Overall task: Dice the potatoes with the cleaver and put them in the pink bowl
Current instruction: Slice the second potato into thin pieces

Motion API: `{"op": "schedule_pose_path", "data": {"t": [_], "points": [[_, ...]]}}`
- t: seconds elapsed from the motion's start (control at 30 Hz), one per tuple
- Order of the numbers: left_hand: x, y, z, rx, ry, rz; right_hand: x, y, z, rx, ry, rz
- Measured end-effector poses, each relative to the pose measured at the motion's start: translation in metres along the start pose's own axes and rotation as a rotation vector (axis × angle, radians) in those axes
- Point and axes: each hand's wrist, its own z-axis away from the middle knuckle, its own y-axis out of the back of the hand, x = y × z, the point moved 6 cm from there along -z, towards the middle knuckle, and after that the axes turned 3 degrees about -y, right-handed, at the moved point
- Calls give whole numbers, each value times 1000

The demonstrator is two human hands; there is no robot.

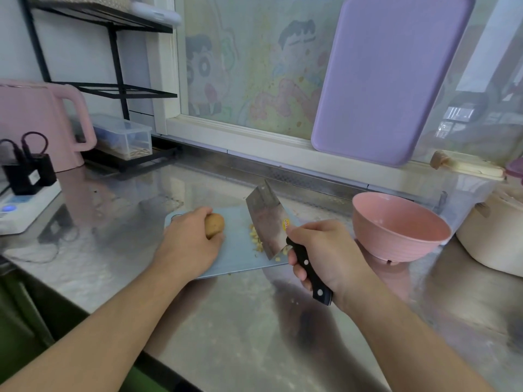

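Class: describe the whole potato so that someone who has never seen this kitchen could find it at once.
Start at the steel counter and find the pale blue cutting board at its middle. The potato sits on the board's left part, under the left hand. It is brown-skinned and uncut, unlike the pale diced pieces beside the cleaver.

view: head-worn, single wide-angle
facing: forward and down onto worktop (254, 321)
range: close, arm's reach

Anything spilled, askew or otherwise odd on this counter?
A few small potato bits lie on the steel counter, off the cutting board, near the right hand holding the cleaver. The pink bowl looks empty; the diced pile sits on the board. The left hand holds a whole potato.
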Motion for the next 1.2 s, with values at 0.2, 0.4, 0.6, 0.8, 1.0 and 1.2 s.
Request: {"op": "schedule_pose_path", "data": {"t": [0.2,0.4,0.6,0.8,1.0,1.2], "points": [[5,3,6,15,-78,176,-3,-1,3,-22,25,3],[4,3,5,53,-104,220,-5,3,3,-5,29,3],[0,-4,7,-104,-70,256,-6,2,4,-20,34,-9],[1,-1,6,-72,-22,315,-6,4,5,-13,29,-10],[1,-3,6,-128,-42,224,-7,1,6,-31,24,-11],[2,-1,8,-82,-34,204,-7,0,7,-39,24,0]]}}
